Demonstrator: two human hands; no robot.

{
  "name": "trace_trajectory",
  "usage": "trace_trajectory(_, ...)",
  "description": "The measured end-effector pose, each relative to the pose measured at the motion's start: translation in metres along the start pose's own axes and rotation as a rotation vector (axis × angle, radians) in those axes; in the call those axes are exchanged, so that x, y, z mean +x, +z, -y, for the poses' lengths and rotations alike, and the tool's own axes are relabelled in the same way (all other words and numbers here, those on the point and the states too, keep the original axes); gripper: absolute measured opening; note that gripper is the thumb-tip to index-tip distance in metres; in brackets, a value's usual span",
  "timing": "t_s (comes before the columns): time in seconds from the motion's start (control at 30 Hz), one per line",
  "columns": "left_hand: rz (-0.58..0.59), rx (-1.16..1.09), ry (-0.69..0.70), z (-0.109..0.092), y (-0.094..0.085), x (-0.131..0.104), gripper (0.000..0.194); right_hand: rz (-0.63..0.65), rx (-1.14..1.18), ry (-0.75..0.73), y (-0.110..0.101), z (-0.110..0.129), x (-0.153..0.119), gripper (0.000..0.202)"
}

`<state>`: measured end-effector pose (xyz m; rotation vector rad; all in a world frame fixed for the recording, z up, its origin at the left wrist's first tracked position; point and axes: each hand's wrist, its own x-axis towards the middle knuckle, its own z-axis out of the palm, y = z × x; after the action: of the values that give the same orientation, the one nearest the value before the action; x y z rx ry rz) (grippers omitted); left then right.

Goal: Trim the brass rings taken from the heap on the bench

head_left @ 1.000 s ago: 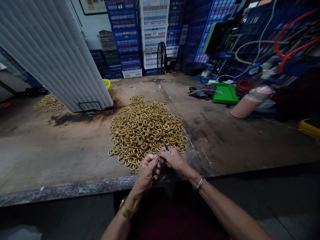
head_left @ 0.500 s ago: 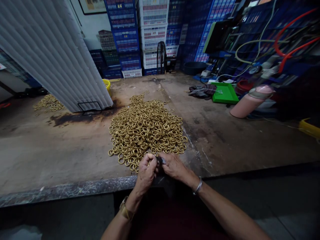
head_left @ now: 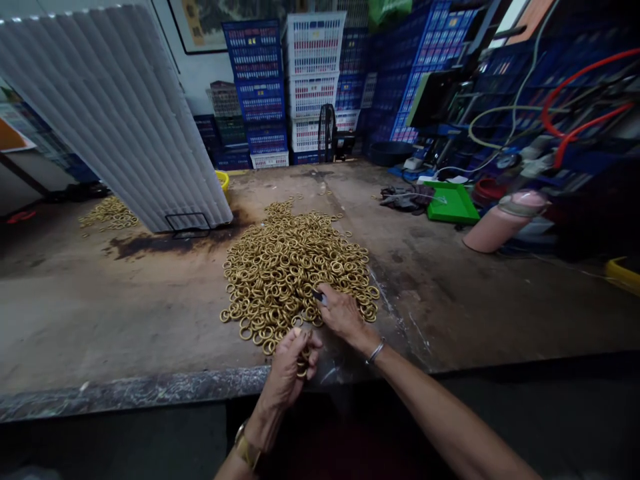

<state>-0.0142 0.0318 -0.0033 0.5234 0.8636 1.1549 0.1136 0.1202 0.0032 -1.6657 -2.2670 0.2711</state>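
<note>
A broad heap of brass-coloured rings (head_left: 290, 257) lies on the worn table (head_left: 150, 307) in front of me. My left hand (head_left: 289, 363) is at the table's front edge, its fingers curled around a few rings (head_left: 302, 370). At the near right side of the heap is my right hand (head_left: 345, 317), closed on a small dark tool (head_left: 319, 297) whose tip points toward the rings. Most of that tool is hidden by the fingers, so its kind is unclear.
A tall pale corrugated panel (head_left: 135, 120) leans at the left beside a smaller ring pile (head_left: 107, 213). A green tray (head_left: 453, 202), dark cloth (head_left: 407, 197) and pink cylinder (head_left: 495, 227) are at the right. Stacked crates (head_left: 313, 87) and a small fan (head_left: 327, 133) stand behind.
My hands were together at the heap's near edge; now they are apart. The right has moved forward onto the rings with the dark tool, while the left stays near the edge. The view has tilted up slightly.
</note>
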Motion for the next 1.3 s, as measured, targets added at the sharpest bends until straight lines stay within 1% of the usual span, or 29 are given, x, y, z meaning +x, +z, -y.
trace_trajectory(0.07,0.003,-0.016,0.011,-0.001,-0.002,0.001,0.026,-0.001,-0.024,-0.007,0.002,0.006,0.01,0.024)
trace_trajectory(0.13,0.01,-0.04,0.025,-0.003,-0.003,0.001,0.024,0.018,-0.078,0.025,0.005,0.01,0.017,0.023)
trace_trajectory(0.27,0.027,-0.086,0.023,-0.004,-0.007,0.002,0.025,0.031,-0.129,0.064,0.013,0.013,0.025,0.019)
trace_trajectory(0.37,0.062,-0.129,-0.015,-0.004,-0.011,0.004,0.029,0.018,-0.114,0.066,0.015,0.011,0.026,0.016)
trace_trajectory(0.47,0.077,-0.21,-0.072,-0.006,-0.014,0.007,0.026,-0.026,-0.052,0.072,0.012,0.007,0.025,0.012)
trace_trajectory(0.57,0.033,-0.298,-0.111,-0.007,-0.014,0.01,0.022,-0.092,0.092,0.044,0.007,0.003,0.021,0.012)
trace_trajectory(0.63,0.005,-0.325,-0.118,-0.007,-0.014,0.012,0.021,-0.089,0.224,0.057,0.004,0.001,0.018,0.012)
trace_trajectory(0.73,0.006,-0.332,-0.123,-0.008,-0.013,0.015,0.018,-0.028,0.493,0.144,0.004,-0.004,0.01,0.01)
trace_trajectory(0.83,-0.004,-0.375,-0.149,-0.011,-0.013,0.016,0.014,0.004,0.775,0.226,0.007,-0.008,-0.002,0.004)
trace_trajectory(0.93,-0.024,-0.432,-0.187,-0.013,-0.011,0.017,0.011,0.065,1.008,0.357,0.007,-0.01,-0.015,0.018)
trace_trajectory(1.0,-0.026,-0.432,-0.19,-0.013,-0.009,0.017,0.011,0.115,1.137,0.427,0.005,-0.01,-0.023,0.021)
trace_trajectory(1.07,-0.021,-0.407,-0.177,-0.012,-0.007,0.016,0.012,0.136,1.222,0.453,0.003,-0.009,-0.029,0.02)
trace_trajectory(1.2,-0.004,-0.302,-0.105,-0.009,-0.001,0.014,0.019,0.136,1.303,0.448,-0.001,-0.005,-0.034,0.022)
trace_trajectory(1.3,-0.048,-0.161,-0.036,-0.007,0.005,0.013,0.023,0.127,1.327,0.439,-0.004,-0.001,-0.036,0.025)
